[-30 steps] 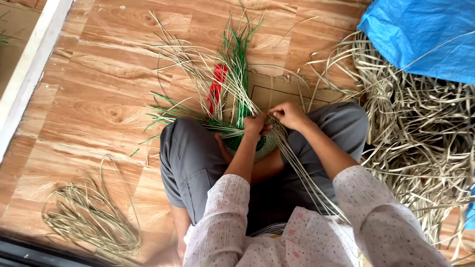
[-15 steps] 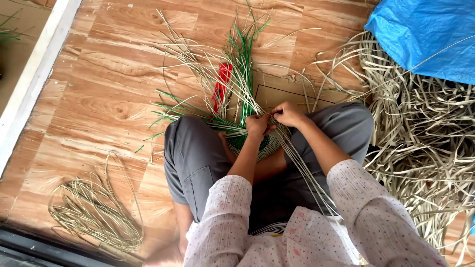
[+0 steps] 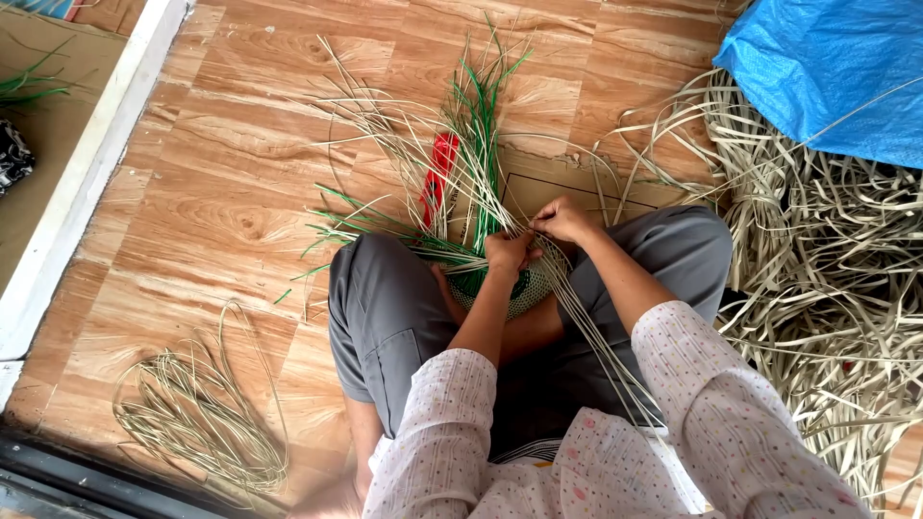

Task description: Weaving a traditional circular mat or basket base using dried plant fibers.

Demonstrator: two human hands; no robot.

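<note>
A small round woven piece (image 3: pixel 514 284), green and pale, sitting in the lap between two bent knees in grey trousers (image 3: pixel 385 317). Long pale strips (image 3: pixel 596 336) running from it back toward the body, and more pale and green strips (image 3: pixel 476 125) fanning out in front over the wooden floor (image 3: pixel 221 192). Left hand (image 3: pixel 508 252) right on top of the woven piece, fingers curled tight and pinched on the strips at its edge. Right hand (image 3: pixel 565 219) just beside it, nearly touching, fingers pressed together too, gripping pale strips — exactly which ones, too small to tell. Something red (image 3: pixel 440 173) lying under the fan of strips, just ahead of the left knee. Dotted light sleeves (image 3: pixel 673 384) on both arms. Off to the right, a big messy heap of flat pale strips (image 3: pixel 827 279), and a blue sheet (image 3: pixel 836 67) above it in the corner. Down at the left, well apart from the hands, a loose coil of thin strands (image 3: pixel 192 423) on the floor. A white ledge (image 3: pixel 96 163) along the left side.
</note>
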